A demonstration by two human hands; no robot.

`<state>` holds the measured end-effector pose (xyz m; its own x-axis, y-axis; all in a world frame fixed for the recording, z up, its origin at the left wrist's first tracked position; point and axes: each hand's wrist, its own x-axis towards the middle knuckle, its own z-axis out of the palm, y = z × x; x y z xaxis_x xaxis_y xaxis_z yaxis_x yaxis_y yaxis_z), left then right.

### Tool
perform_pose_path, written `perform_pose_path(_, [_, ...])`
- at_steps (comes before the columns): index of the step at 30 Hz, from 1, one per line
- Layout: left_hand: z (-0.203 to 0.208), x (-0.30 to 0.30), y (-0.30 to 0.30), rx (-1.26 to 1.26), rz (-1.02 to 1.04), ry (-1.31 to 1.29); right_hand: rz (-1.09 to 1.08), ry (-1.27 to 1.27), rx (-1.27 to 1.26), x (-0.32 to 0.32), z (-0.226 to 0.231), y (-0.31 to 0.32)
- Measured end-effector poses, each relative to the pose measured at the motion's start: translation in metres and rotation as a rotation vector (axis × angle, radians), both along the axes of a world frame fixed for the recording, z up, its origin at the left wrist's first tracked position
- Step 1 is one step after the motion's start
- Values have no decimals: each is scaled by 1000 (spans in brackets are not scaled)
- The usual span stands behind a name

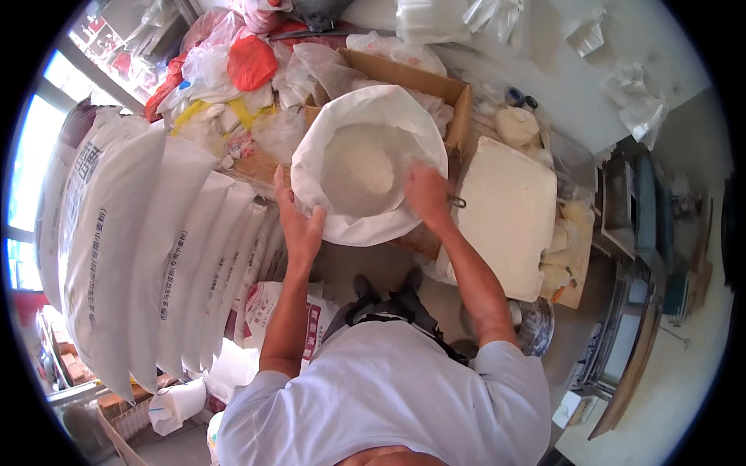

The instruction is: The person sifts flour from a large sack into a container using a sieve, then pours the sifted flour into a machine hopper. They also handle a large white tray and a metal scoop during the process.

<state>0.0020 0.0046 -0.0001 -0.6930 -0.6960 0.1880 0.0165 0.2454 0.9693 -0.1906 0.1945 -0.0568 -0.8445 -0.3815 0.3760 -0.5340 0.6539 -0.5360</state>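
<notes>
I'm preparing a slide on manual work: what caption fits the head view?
Left hand against an open white sack of pale powder, right hand blurred at its opposite side, stacked sacks nearby.

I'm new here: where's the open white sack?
The sack is upper-middle in the head view, between the left hand and right hand, near the cardboard box.

The open sack [365,231] looks like matt, creased woven plastic, its powder [367,171] fine and dull. Clockwise from it: at one o'clock, a box [460,116] of matt brown cardboard; at four, a pale slab [509,217], smooth and without shine, past a glossy metal loop [458,202]; between four and five, a shiny metal bowl [536,330], dusted; at six, a soft cloth shirt [388,404]; at eight, faintly sheened stacked sacks [116,256]; between ten and eleven, a crinkled red plastic bag [252,62].
</notes>
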Motion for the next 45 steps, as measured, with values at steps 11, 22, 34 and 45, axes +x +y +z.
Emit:
perform_pose_path(11, [0,3,-3,-25,6,39,-105,23,16,-7,5,2])
perform_pose_path(22, [0,6,0,22,-17,30,51,71,90,8,-3,7])
perform_pose_path(34, [-11,9,-4,-13,-12,-16,79,28,99,16,15,10])
perform_pose_path(45, [-15,4,-1,71,-57,88,-1,14,60,23,3,17])
